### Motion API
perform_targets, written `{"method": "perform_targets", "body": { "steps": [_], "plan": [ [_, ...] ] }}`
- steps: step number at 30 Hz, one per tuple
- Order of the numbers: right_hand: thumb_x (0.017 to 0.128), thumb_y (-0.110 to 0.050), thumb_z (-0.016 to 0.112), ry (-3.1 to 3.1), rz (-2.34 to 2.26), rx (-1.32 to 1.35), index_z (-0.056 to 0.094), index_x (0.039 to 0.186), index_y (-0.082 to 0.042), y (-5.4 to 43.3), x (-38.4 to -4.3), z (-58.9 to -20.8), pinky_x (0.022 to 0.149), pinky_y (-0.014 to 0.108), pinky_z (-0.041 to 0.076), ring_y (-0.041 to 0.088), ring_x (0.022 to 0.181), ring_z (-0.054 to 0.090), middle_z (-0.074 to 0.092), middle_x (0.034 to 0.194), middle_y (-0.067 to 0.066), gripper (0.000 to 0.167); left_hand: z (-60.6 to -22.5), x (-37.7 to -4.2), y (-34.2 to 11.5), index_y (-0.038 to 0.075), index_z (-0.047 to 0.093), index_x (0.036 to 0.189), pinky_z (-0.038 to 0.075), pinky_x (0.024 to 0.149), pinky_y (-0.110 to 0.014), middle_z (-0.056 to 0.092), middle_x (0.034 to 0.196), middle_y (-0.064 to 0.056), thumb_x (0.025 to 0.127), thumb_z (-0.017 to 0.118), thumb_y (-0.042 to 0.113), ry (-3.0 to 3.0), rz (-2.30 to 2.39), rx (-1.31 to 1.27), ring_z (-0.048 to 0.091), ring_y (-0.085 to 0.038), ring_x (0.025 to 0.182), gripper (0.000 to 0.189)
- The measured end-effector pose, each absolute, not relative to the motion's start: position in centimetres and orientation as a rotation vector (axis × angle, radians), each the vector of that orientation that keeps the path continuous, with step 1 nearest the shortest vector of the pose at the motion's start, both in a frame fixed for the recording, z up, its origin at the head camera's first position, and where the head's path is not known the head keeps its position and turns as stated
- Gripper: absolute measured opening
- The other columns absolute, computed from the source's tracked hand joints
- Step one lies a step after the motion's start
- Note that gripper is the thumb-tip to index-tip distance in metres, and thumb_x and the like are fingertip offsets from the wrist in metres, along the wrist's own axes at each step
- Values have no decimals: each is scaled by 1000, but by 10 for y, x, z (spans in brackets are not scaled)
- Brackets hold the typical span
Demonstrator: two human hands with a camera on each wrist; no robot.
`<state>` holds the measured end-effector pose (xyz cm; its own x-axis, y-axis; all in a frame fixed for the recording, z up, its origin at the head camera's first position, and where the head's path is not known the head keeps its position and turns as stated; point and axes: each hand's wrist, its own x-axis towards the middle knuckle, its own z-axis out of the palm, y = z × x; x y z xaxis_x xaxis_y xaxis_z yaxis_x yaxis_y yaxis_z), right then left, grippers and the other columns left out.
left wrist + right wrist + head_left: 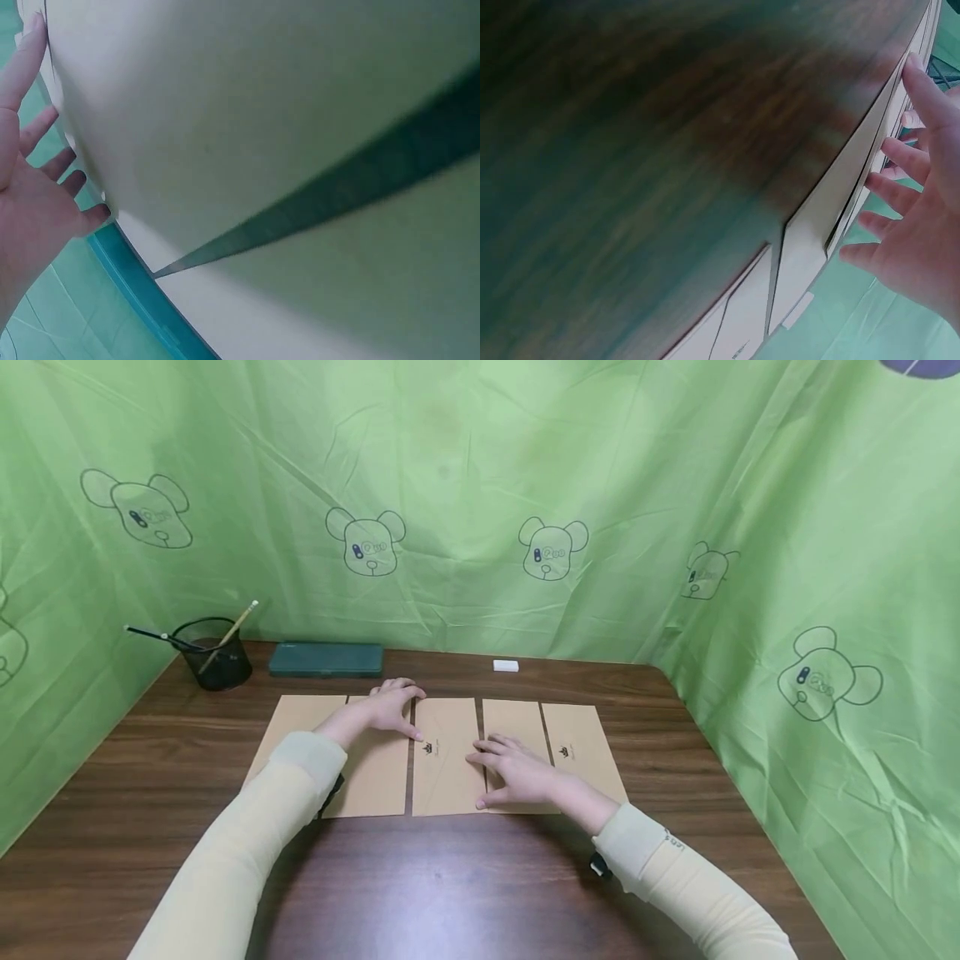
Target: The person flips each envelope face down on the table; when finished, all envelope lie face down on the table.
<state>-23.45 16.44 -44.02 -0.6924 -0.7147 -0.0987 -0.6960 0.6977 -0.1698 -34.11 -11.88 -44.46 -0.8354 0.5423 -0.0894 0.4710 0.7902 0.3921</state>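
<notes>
Several brown kraft envelopes lie side by side in a row on the wooden table. The middle envelope [446,785] carries a small black crown print and has my hands at both of its long edges. My left hand [386,708] reaches over the neighbouring envelope [375,777], thumb and fingertips at the middle one's left edge. Over the envelope to the right [517,717], my right hand [519,772] has its spread fingertips at the middle one's right edge. Both wrist views show the fingers extended and loosely spread, close over the paper.
At the back left stand a black mesh pen cup [225,668] with pencils and a dark green flat case [326,660]. A white eraser [506,666] lies near the back edge. Green curtains [465,485] with bear prints enclose the table [435,885] at the back and sides.
</notes>
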Motion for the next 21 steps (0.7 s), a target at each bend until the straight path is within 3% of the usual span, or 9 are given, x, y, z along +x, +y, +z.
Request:
{"method": "perform_targets", "body": {
  "steps": [14,21],
  "plan": [
    [78,-56,67,2757,-183,-1184,47,139,-13,164,-235,-443,112,53,20,40,138,27,37,148,15,77,-441,-346,-117,5,50,127,26,102,-61,40,140,-20,69,83,35,2763,639,747,30,-42,130,73],
    [77,-55,69,2757,-223,-1170,47,139,-13,164,-235,-444,112,53,20,40,138,27,36,148,15,78,-442,-352,-118,-1,51,126,34,102,-46,55,123,-18,74,81,20,2727,773,850,42,-35,118,64]
  ]
}}
